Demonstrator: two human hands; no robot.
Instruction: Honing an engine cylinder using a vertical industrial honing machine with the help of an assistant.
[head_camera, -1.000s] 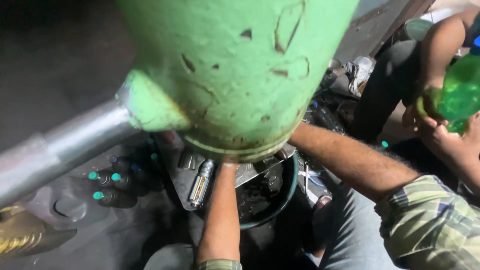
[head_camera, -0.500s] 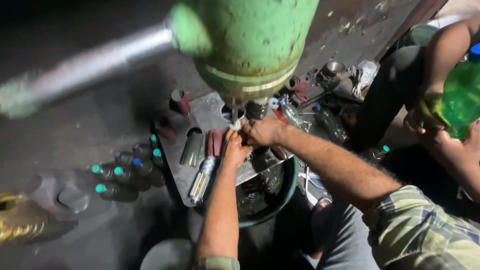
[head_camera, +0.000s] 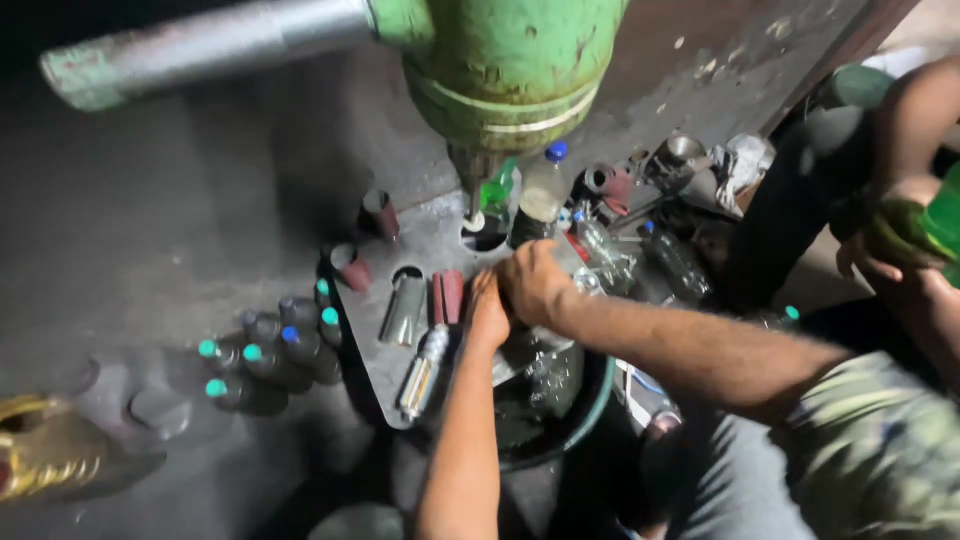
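A green drill press head with a grey lever hangs over a dark metal work plate with round holes. My left hand and my right hand are pressed together on the plate, just below and right of the spindle. The fingers of both hands are curled, and whatever sits under them is hidden. Beside my left hand lie a shiny metal cylinder, a flat metal piece and two reddish sleeves.
Several dark bottles with teal and blue caps lie left of the plate. Plastic bottles and metal scraps crowd behind it. A round tub sits under my arms. At right, another person's hand holds a green bottle.
The drill head filled the view a second ago and hid my hands. It now sits higher in the frame, and both hands show together on the plate below the spindle.
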